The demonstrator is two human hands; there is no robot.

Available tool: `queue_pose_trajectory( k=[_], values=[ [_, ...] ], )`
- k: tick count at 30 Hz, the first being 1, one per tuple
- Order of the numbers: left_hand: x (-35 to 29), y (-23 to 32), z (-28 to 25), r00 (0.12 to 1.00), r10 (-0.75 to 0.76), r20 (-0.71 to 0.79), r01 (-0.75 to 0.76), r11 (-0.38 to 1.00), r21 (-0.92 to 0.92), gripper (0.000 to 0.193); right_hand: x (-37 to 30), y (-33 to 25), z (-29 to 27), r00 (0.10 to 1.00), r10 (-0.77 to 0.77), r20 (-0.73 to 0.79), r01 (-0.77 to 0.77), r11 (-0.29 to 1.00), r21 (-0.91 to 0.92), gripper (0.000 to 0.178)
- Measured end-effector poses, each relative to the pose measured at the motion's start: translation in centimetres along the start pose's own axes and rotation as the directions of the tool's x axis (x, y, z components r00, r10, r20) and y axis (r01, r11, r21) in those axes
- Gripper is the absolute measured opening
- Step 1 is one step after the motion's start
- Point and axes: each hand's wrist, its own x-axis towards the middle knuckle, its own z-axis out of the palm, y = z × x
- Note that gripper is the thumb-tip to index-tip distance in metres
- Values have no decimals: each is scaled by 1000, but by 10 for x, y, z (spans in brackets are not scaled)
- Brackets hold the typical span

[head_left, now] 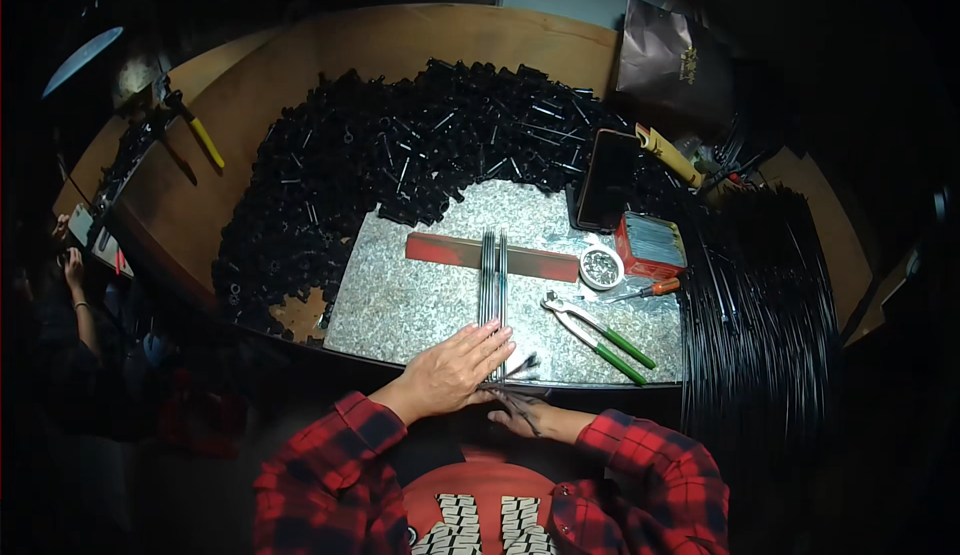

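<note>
A bundle of thin, dark metal rods (pixel 491 280) lies lengthwise on the speckled stone slab (pixel 400 300), resting across a flat red-and-brown bar (pixel 445 251). My left hand (pixel 450 370) lies flat over the near part of the rods, fingers together and stretched out. Just below it, at the slab's front edge, my right hand (pixel 522 417) has its fingers extended toward the rods' near ends. Shadow covers part of this hand, and I see nothing held in it. Pincers with green handles (pixel 600 340) lie to the right of the rods.
A big heap of small black parts (pixel 400 145) curves around the slab's back and left. Right are a white bowl (pixel 602 268), a red box (pixel 650 245), a screwdriver (pixel 660 287), a dark-screened phone (pixel 606 180) and many long black rods (pixel 760 315). Another person's hand (pixel 75 270) shows far left.
</note>
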Motion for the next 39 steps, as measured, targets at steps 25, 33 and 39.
queue_pose_trajectory(
  k=[25,33,39],
  values=[
    [9,2,0,994,-107,19,108,992,-61,86,-108,39,-318,628,-193,-753,-363,784,-504,14],
    [8,3,-5,993,-115,33,116,992,-46,81,-100,61,-310,619,-299,-727,-372,703,-606,9],
    [8,-1,-2,994,-109,12,109,993,-41,83,-103,51,-305,603,-330,-726,-375,686,-623,5]
  ],
)
